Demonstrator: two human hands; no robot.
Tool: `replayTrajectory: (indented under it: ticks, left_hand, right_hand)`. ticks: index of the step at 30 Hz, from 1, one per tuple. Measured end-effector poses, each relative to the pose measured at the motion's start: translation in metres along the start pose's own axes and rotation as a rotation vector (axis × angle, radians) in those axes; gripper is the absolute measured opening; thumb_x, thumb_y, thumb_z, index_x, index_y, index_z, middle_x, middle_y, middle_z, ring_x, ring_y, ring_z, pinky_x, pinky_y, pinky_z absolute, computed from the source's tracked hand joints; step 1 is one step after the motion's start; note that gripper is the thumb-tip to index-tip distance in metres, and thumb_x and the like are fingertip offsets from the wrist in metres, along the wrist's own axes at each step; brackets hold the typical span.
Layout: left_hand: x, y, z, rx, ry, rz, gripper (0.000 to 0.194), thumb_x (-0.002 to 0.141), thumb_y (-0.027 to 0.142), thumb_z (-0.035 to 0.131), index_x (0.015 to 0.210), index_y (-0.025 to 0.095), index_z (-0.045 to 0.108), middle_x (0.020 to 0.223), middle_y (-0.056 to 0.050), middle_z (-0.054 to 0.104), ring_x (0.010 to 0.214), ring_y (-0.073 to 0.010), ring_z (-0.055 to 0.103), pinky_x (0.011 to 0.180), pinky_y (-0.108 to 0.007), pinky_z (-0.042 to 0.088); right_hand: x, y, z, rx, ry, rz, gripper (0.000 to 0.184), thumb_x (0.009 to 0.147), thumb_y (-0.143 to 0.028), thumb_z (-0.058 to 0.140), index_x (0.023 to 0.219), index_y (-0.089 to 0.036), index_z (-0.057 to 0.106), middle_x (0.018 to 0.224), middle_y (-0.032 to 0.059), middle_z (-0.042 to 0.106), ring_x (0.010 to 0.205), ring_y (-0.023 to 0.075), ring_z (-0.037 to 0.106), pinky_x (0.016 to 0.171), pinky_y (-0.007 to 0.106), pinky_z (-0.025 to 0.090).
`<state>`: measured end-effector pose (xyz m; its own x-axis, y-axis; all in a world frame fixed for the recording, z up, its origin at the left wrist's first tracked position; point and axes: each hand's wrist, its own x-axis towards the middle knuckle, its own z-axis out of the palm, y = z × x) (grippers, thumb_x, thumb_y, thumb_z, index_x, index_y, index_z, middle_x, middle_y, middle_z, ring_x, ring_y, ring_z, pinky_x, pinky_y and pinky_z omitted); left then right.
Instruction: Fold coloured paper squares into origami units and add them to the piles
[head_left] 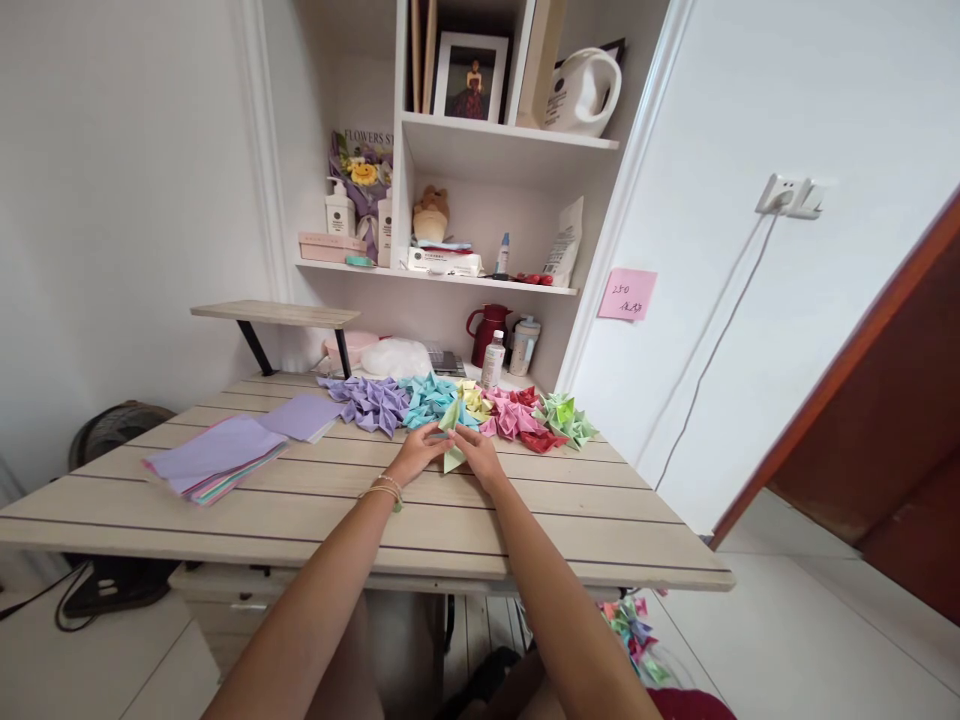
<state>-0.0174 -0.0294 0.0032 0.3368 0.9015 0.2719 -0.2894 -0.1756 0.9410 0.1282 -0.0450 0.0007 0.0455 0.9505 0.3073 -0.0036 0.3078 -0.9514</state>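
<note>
Both my hands meet at the middle of the wooden table (315, 500). My left hand (417, 452) and my right hand (478, 455) pinch a light green folded paper piece (452, 432) between them, pressing it against the tabletop. Just behind it runs a row of folded paper pieces: purple (369, 400), blue (429, 397), yellow (474, 399), pink and red (517, 415), green (566, 418). A bracelet sits on my left wrist.
A stack of coloured paper sheets (214, 458) topped with purple lies at the left, with a second purple sheet pile (304, 415) behind it. Bottles, a red jug (486, 333) and shelves stand at the back. More folded pieces (630, 625) lie on the floor below the table's right edge.
</note>
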Motion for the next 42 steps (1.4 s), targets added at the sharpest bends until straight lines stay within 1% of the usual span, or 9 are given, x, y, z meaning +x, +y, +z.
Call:
replayTrajectory:
  ticks: [3, 11, 19, 22, 27, 30, 33, 38, 42]
  left_hand:
    - [0.000, 0.001, 0.000, -0.002, -0.003, 0.001, 0.052, 0.060, 0.030, 0.078, 0.107, 0.015, 0.061, 0.092, -0.007, 0.071, 0.078, -0.0200, 0.068, 0.074, -0.034, 0.053]
    - [0.001, 0.000, -0.001, 0.038, -0.010, 0.021, 0.046, 0.063, 0.033, 0.075, 0.103, 0.014, 0.063, 0.089, -0.007, 0.071, 0.078, -0.0213, 0.068, 0.073, -0.034, 0.054]
    - [0.005, -0.007, -0.004, 0.178, 0.055, 0.086, 0.042, 0.073, 0.040, 0.065, 0.107, 0.016, 0.061, 0.100, -0.009, 0.068, 0.083, -0.0214, 0.067, 0.070, -0.035, 0.055]
    - [0.006, -0.008, -0.003, 0.277, 0.083, 0.125, 0.038, 0.080, 0.035, 0.058, 0.112, 0.015, 0.058, 0.105, -0.011, 0.066, 0.086, -0.0211, 0.066, 0.071, -0.035, 0.055]
    - [0.000, -0.002, 0.005, 0.505, 0.063, 0.202, 0.038, 0.078, 0.015, 0.055, 0.116, 0.017, 0.056, 0.114, -0.010, 0.062, 0.094, -0.0201, 0.063, 0.083, -0.032, 0.050]
    - [-0.006, 0.004, 0.012, 0.658, 0.077, 0.232, 0.038, 0.074, 0.010, 0.057, 0.111, 0.020, 0.059, 0.115, -0.009, 0.062, 0.099, -0.0219, 0.060, 0.089, -0.033, 0.046]
    - [-0.010, 0.008, 0.015, 0.794, 0.155, 0.234, 0.034, 0.074, 0.010, 0.057, 0.106, 0.021, 0.061, 0.112, -0.011, 0.063, 0.104, -0.0261, 0.057, 0.090, -0.036, 0.042]
    - [-0.009, 0.008, 0.014, 0.908, 0.243, 0.211, 0.028, 0.076, 0.011, 0.055, 0.101, 0.018, 0.062, 0.093, -0.013, 0.068, 0.095, -0.0289, 0.061, 0.081, -0.035, 0.044]
    - [-0.005, 0.004, 0.012, 0.883, 0.212, 0.217, 0.031, 0.079, 0.011, 0.048, 0.107, 0.017, 0.061, 0.086, -0.009, 0.070, 0.074, -0.0215, 0.066, 0.066, -0.029, 0.049]
  right_hand:
    - [0.000, 0.001, 0.000, 0.012, -0.007, 0.001, 0.049, 0.064, -0.045, 0.070, 0.103, -0.016, 0.067, 0.107, 0.0069, 0.067, 0.102, 0.0256, 0.059, 0.087, 0.038, 0.047]
    - [-0.001, 0.001, -0.001, 0.043, -0.015, -0.022, 0.047, 0.064, -0.045, 0.070, 0.102, -0.017, 0.068, 0.102, 0.0064, 0.068, 0.097, 0.0250, 0.061, 0.084, 0.038, 0.049]
    - [0.001, 0.004, -0.001, 0.015, -0.027, -0.013, 0.047, 0.071, -0.044, 0.061, 0.109, -0.016, 0.064, 0.094, 0.0045, 0.070, 0.087, 0.0221, 0.063, 0.075, 0.034, 0.051]
    - [0.002, 0.004, -0.002, -0.027, -0.015, -0.019, 0.039, 0.075, -0.036, 0.054, 0.107, -0.017, 0.064, 0.093, 0.0039, 0.070, 0.086, 0.0215, 0.064, 0.075, 0.034, 0.051]
    - [0.002, 0.002, 0.000, -0.157, 0.045, -0.074, 0.032, 0.066, -0.018, 0.053, 0.096, -0.020, 0.066, 0.099, 0.0021, 0.068, 0.096, 0.0214, 0.059, 0.085, 0.033, 0.045]
    - [0.001, 0.002, 0.006, -0.225, 0.088, -0.097, 0.031, 0.064, -0.016, 0.053, 0.092, -0.020, 0.065, 0.096, 0.0023, 0.068, 0.091, 0.0207, 0.059, 0.082, 0.032, 0.045]
    - [-0.001, 0.003, 0.013, -0.272, 0.118, -0.114, 0.027, 0.063, -0.016, 0.052, 0.087, -0.019, 0.064, 0.089, 0.0020, 0.068, 0.084, 0.0197, 0.059, 0.078, 0.031, 0.046]
    - [-0.002, 0.005, 0.014, -0.292, 0.168, -0.142, 0.028, 0.063, -0.015, 0.050, 0.086, -0.019, 0.065, 0.085, 0.0022, 0.069, 0.082, 0.0192, 0.060, 0.077, 0.030, 0.046]
    - [0.001, 0.007, 0.005, -0.281, 0.262, -0.138, 0.026, 0.064, -0.018, 0.051, 0.085, -0.017, 0.067, 0.087, 0.0047, 0.070, 0.082, 0.0206, 0.061, 0.079, 0.031, 0.045]
